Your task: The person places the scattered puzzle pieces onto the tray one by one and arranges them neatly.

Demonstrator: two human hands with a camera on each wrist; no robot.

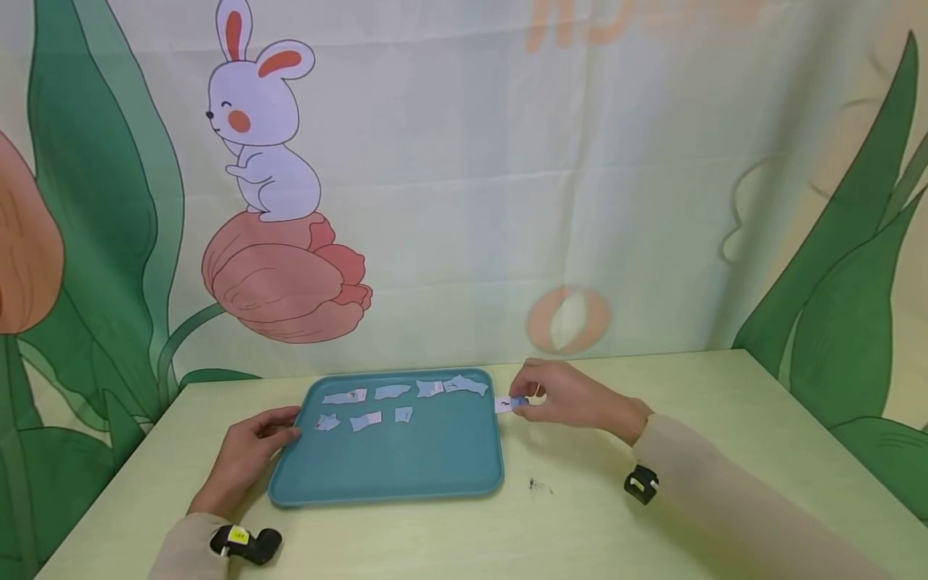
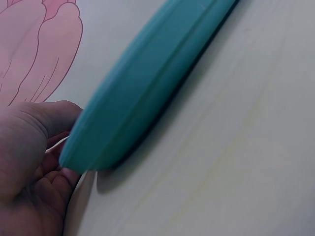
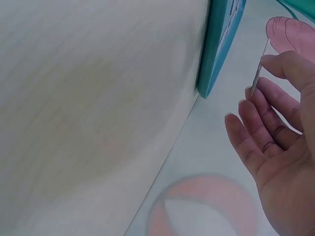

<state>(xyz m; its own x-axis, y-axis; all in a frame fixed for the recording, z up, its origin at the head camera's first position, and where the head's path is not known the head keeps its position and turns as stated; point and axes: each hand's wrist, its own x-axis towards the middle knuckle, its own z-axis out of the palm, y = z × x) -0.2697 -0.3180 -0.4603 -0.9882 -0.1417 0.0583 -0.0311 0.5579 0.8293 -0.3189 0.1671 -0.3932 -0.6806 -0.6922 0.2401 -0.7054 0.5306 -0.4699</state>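
Observation:
A teal rectangular tray (image 1: 391, 471) lies on the table, bearing several torn paper scraps (image 1: 366, 421) in two rows across its upper half. At the tray's left edge is my left hand (image 1: 246, 453); the left wrist view shows its thumb and curled fingers about the tray's rim (image 2: 123, 98). Just beyond the right edge, my right hand (image 1: 569, 395) pinches a small white and blue paper scrap (image 1: 503, 404) between thumb and forefinger. That scrap (image 3: 258, 71) appears edge-on in the right wrist view, where the other fingers are loosely bent.
Small dark specks (image 1: 536, 485) mark the pale table (image 1: 580, 532) to the right of the tray. Behind the table hangs a cloth backdrop (image 1: 449, 201) printed with a rabbit, tulips and leaves. Each wrist wears a black strap device (image 1: 641, 483).

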